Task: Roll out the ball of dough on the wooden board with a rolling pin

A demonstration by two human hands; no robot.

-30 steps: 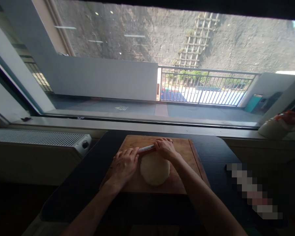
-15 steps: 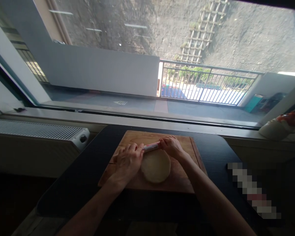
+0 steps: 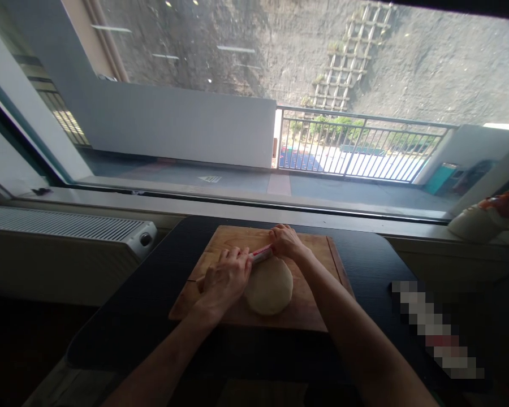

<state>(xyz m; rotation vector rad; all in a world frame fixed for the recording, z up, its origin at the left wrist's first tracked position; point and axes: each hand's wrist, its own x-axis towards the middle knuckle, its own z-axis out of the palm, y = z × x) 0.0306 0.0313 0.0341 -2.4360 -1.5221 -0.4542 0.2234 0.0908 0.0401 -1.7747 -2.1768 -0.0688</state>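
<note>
Gripping rolling pin (image 3: 261, 255) by dough (image 3: 269, 288), red marking (image 3: 262, 249) unreadable

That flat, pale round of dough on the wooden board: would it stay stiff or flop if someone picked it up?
The dough round would probably sag if lifted by one edge, since it looks broad and thin. Lying flat on the wooden board, it seems unlikely to roll or tip, and might cling slightly when pushed.

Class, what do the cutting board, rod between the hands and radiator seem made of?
Cutting board: wood, smooth-looking; brown with faint grain. Rod: plastic or coated paper, perhaps; its smooth red-and-pale surface leaves it open. Radiator: probably pale-painted metal; thin, regular slats on top.
</note>
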